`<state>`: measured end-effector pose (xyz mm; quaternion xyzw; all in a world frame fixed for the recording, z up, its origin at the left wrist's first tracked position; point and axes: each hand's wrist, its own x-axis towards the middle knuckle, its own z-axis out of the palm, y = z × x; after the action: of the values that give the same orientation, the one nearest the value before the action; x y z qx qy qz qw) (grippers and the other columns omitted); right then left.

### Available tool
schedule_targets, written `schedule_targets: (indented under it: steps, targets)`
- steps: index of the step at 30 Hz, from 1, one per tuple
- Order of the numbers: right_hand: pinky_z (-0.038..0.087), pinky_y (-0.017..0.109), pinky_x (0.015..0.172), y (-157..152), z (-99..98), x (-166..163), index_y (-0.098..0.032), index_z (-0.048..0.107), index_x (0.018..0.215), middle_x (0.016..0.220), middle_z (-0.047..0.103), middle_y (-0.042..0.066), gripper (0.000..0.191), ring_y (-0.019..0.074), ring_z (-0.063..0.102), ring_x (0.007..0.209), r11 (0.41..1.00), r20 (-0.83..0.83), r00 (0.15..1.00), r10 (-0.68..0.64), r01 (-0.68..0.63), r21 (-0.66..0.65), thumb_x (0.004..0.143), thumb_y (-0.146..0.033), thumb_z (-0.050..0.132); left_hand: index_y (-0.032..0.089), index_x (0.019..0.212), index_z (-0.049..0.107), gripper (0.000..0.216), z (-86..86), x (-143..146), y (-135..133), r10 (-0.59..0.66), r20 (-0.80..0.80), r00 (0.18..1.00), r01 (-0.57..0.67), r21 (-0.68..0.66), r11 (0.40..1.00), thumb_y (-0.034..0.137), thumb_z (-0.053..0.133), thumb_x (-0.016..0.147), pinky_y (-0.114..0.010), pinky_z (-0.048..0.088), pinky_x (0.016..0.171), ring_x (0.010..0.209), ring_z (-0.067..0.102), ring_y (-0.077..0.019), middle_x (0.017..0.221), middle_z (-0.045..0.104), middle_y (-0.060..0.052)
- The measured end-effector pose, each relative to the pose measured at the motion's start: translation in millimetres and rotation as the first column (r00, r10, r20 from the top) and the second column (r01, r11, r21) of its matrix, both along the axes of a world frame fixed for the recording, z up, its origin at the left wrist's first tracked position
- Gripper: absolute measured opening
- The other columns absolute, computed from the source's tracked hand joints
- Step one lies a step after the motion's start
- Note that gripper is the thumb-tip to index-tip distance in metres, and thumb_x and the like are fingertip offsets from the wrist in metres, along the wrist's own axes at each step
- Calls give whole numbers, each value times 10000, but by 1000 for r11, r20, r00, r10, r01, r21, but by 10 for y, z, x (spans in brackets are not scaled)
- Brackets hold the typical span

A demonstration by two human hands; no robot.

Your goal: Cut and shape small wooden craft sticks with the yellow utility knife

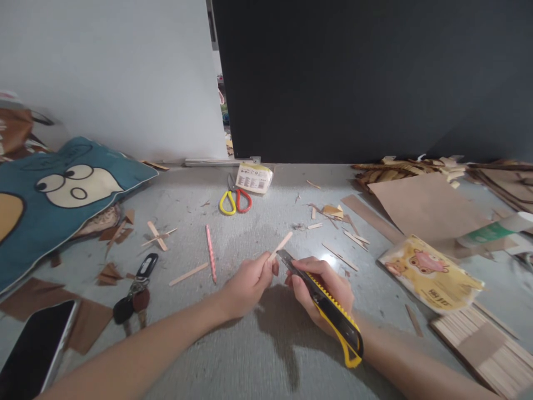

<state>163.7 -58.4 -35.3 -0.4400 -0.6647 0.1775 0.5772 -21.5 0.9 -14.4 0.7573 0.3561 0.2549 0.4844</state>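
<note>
A stick (285,242) is held in the left fingers (266,265) and a knife (322,303) in the right fingers (318,268), its tip just beside the stick. Beyond the fingers, scissors (235,201) are set next to a packet (255,178). Left of the fingers, a pencil (211,253) is placed; farther left are laid keys (140,300), a phone (38,347) and, behind these, a pillow (79,183). Well right of the fingers, a second packet (431,275) is placed, with a bundle of sticks (485,347) laid nearer and a sheet (416,203) behind.

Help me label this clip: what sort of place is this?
Likely a craft spot at home: a cutter in the right hand, a bundle of sticks, and a cushion at the left.
</note>
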Motion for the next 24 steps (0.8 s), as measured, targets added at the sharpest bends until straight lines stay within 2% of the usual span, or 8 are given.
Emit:
schedule_targets:
  steps: [5, 11, 14, 19, 24]
  targets:
    - [564, 246, 567, 11, 2, -14, -268, 629, 1101, 863, 734, 6, 204, 132, 705, 615, 1000, -31, 1000, 2, -2, 6, 928, -173, 679, 216, 849, 478, 424, 21, 2, 4, -8, -49, 999, 10, 41, 999, 490, 254, 1082, -283, 344, 636, 620, 446, -148, 651, 437, 48]
    - [585, 245, 573, -17, 63, -66, -254, 626, 1018, 859, 742, 5, 147, 134, 723, 606, 995, -197, 980, 28, -46, -89, 918, -176, 700, 212, 842, 496, 405, 16, 8, -3, -3, -49, 999, 5, 28, 1000, 454, 278, 1082, -281, 335, 626, 620, 438, -142, 661, 453, 43]
    - [585, 246, 554, -8, 63, -115, -251, 625, 974, 884, 747, 13, 140, 146, 736, 600, 991, -251, 968, 5, -38, -128, 899, -205, 734, 209, 812, 499, 455, -15, 18, -14, 30, 12, 999, -30, -24, 999, 500, 278, 1083, -278, 325, 610, 601, 406, -136, 634, 413, 50]
    - [582, 244, 548, 36, 26, -213, -247, 600, 934, 807, 734, 0, 161, 156, 743, 591, 982, -328, 945, 10, -72, -175, 898, -245, 757, 209, 747, 484, 529, -63, 56, -25, 171, 101, 980, -154, -160, 975, 620, 332, 1044, -275, 303, 566, 559, 357, -130, 586, 360, 61]
    - [592, 261, 560, 33, 45, -260, -241, 578, 920, 762, 738, 5, 158, 157, 729, 581, 975, -361, 933, -7, -74, -211, 943, -305, 721, 207, 736, 490, 567, -53, 109, -65, 226, 180, 957, -169, -287, 943, 699, 382, 996, -267, 284, 530, 513, 307, -114, 556, 358, 70]
